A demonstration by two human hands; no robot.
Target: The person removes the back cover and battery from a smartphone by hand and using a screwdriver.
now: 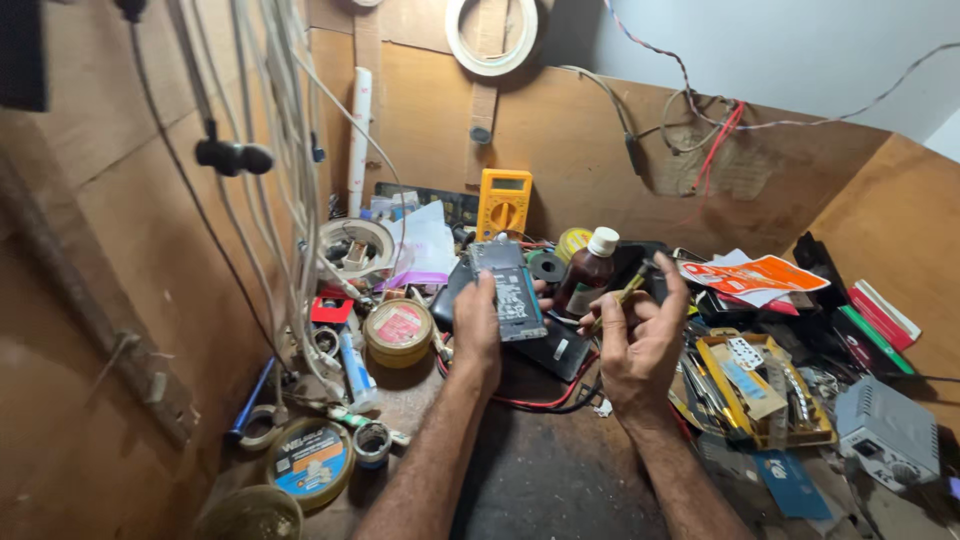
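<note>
Nearest on the cluttered bench [540, 480], a round tin with a blue-and-white label [310, 458] lies at the left, and a blue card [790, 485] at the right. Further in, the left hand [478, 325] grips a dark opened phone [508, 290], tilted upright, its back carrying a grey rectangular label. Just right of it, the right hand [640, 340] pinches a thin yellowish tool [628, 290], the tip pointing up. A yellow tray [765, 390] of small tools sits beside that wrist. Behind stand a round tin with a red label [398, 330], a brown bottle with a white cap [590, 272], an orange-and-white packet [755, 273], and, against the back board, a yellow multimeter [504, 202].
</note>
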